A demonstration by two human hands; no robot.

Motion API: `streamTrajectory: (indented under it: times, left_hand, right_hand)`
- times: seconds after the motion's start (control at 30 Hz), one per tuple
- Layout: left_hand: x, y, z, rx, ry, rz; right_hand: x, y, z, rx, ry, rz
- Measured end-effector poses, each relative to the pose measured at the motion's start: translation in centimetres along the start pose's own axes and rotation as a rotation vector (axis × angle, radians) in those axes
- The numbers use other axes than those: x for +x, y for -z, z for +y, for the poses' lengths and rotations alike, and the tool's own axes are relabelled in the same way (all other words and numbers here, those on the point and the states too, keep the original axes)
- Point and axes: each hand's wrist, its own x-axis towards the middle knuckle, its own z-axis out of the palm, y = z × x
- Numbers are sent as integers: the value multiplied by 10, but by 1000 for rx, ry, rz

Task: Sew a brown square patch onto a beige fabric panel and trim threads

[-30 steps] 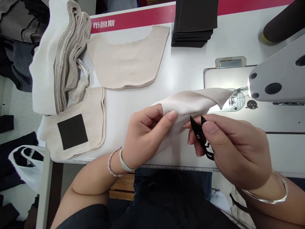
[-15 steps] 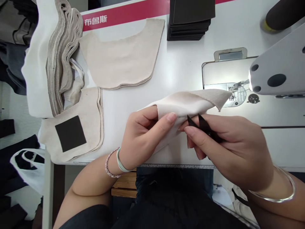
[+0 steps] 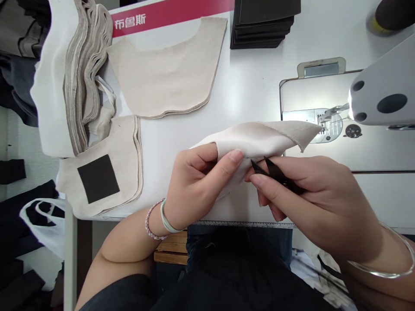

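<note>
My left hand pinches a folded beige fabric piece between thumb and fingers, lifting it just above the white table. My right hand is closed on small black thread snips, whose two blade tips point up-left against the lower edge of the fabric, right beside my left thumb. The far corner of the fabric reaches toward the needle plate of the sewing machine.
The sewing machine head overhangs the right side. A stack of black squares sits at the back. Beige cut pieces lie at centre left. A pile with a black patch lies at front left. A thick fabric bundle lies beside it.
My right hand turned the snips from upright to lying flatter, and brought the blade tips closer to the fabric edge by my left thumb. The view shifted slightly.
</note>
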Motion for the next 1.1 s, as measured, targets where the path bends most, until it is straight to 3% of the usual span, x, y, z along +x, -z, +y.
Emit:
streamTrajectory:
  times: [1.1]
  left_hand:
    - [0, 1, 1, 30, -2, 5]
  right_hand:
    - [-2, -2, -1, -42, 4, 41]
